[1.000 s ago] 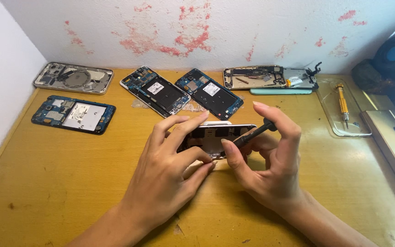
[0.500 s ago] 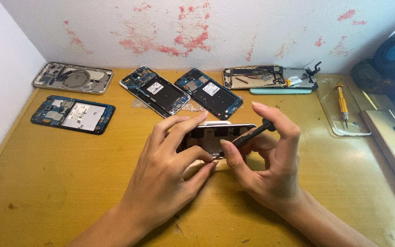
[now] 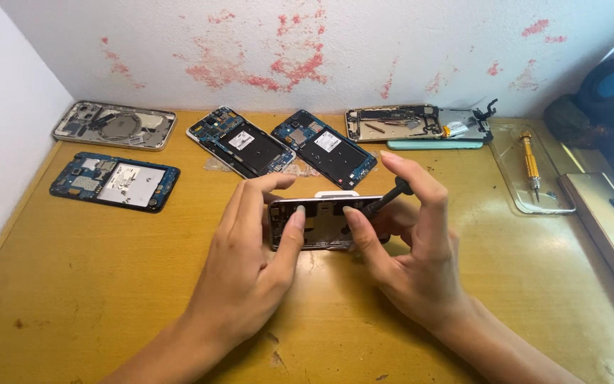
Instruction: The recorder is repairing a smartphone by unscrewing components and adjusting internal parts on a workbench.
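Steadying it for the tool, the opened phone [image 3: 321,222] is clamped mid-table by the left hand [image 3: 250,274] fingers, while a black screwdriver [image 3: 385,199] is pinched in the right hand [image 3: 413,256].

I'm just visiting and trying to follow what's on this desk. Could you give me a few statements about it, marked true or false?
1. The left hand steadies an opened phone on the wooden table. True.
2. The right hand is empty. False: it holds a dark screwdriver.
3. A yellow-handled screwdriver lies in a clear tray. True.
4. The wall is spotless. False: red blotches mark it.
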